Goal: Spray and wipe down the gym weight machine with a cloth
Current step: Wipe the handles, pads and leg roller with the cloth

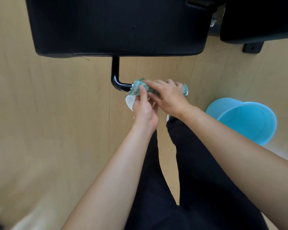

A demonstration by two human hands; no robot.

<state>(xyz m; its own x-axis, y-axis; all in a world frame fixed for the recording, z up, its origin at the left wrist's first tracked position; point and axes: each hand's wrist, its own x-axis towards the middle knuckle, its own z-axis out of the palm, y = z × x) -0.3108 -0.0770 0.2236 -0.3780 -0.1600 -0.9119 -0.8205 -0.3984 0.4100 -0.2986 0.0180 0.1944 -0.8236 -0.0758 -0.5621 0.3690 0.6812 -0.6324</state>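
Green-and-white cloth (136, 88) is wrapping round the horizontal end of the black bent bar (115, 75) sticking out from under the machine's black seat pad (116, 25). L hand (144, 107) is pinching the cloth's left end from below, near the bend, while R hand (167, 97) is lying over the top w/ fingers curling round cloth & bar. Blue bucket (244, 120) is sitting on the wood floor (48, 105) to the right, apart from the bar.
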